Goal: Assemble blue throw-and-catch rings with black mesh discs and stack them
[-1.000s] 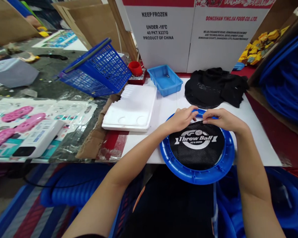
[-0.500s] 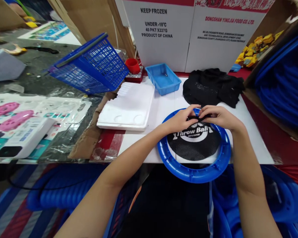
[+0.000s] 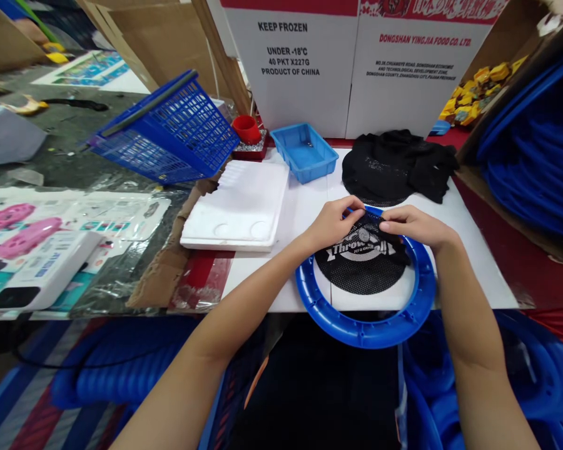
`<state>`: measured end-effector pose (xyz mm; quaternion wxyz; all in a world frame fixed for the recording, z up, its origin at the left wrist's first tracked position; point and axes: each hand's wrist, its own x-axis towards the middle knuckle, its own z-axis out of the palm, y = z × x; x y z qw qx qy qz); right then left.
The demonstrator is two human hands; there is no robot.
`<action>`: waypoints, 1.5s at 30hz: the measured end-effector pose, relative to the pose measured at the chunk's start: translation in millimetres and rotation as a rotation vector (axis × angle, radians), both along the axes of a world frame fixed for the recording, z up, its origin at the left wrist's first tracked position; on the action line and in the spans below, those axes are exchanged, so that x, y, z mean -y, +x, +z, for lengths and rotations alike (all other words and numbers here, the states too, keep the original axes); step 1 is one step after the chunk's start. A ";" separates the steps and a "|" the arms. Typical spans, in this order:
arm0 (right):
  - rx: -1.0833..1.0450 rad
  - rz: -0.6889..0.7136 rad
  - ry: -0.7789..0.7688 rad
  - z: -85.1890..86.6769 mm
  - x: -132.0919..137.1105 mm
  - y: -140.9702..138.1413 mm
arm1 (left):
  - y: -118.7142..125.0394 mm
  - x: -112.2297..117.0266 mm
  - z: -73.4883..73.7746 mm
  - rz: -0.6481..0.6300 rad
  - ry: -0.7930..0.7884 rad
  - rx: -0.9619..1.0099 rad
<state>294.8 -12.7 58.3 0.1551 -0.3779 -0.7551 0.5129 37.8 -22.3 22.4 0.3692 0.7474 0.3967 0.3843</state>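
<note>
A blue plastic ring (image 3: 356,328) lies on the white board (image 3: 469,262) at the near table edge. Inside it sits a black mesh disc (image 3: 361,269) printed "Throw Ball", bunched toward the ring's far side and leaving white board visible at the near side. My left hand (image 3: 333,222) pinches the mesh's far edge at the ring's far rim. My right hand (image 3: 413,226) pinches the same edge just to the right. Both hands are closed on the mesh.
A pile of black mesh (image 3: 398,165) lies behind the ring. A small blue tray (image 3: 304,152), red cup (image 3: 246,129), white foam tray (image 3: 241,206) and tilted blue basket (image 3: 169,134) stand to the left. Stacked blue rings (image 3: 535,162) fill a box at right; white cartons (image 3: 351,62) stand behind.
The mesh has been drawn from flat across the ring toward its far rim, exposing white board at the near side. Both hands stay at the far rim, pinching the mesh.
</note>
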 end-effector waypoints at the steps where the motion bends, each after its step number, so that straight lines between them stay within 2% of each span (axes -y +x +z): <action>1: -0.001 0.065 -0.013 2.3 0.0 4.5 | -1.3 2.6 5.0 -0.096 -0.075 0.011; 4: 0.002 0.196 -0.077 5.8 -0.3 14.6 | -3.9 12.8 19.2 -0.478 -0.328 -0.032; 5: 0.012 0.198 -0.101 5.7 -0.4 15.9 | -4.2 15.9 22.3 -0.562 -0.393 -0.058; 6: 0.022 0.178 -0.120 5.0 -0.6 15.8 | -4.3 18.0 24.0 -0.591 -0.430 -0.081; 8: 0.025 0.080 -0.123 2.0 -1.2 12.2 | -4.5 18.3 22.4 -0.476 -0.389 -0.112; 12: -0.046 -0.159 -0.056 -8.8 -4.2 -2.1 | -8.1 5.0 7.5 -0.062 -0.071 -0.217; 15: -0.008 -0.226 0.051 -19.2 -7.0 -11.0 | -11.3 -4.9 -1.4 0.037 0.043 -0.273; 20: 0.132 -0.258 0.345 -33.8 -10.9 -19.2 | -9.7 -6.5 -3.5 0.104 0.176 -0.364; 24: 0.164 -0.193 0.465 -39.1 -13.3 -21.3 | -6.8 -5.0 -3.7 0.098 0.245 -0.500; 28: 0.159 -0.155 0.523 -40.1 -13.4 -22.7 | -7.3 -8.5 -7.7 0.042 0.280 -0.572; 34: 0.142 -0.198 0.586 -36.6 -11.0 -21.3 | -9.7 -12.5 -10.8 0.030 0.275 -0.535; 39: 0.110 -0.118 0.550 -39.5 -14.7 -15.9 | -9.2 -15.2 -13.3 0.005 0.264 -0.540; 45: 0.209 -0.172 0.589 -45.7 -18.2 -15.9 | -8.8 -16.5 -16.8 -0.008 0.275 -0.566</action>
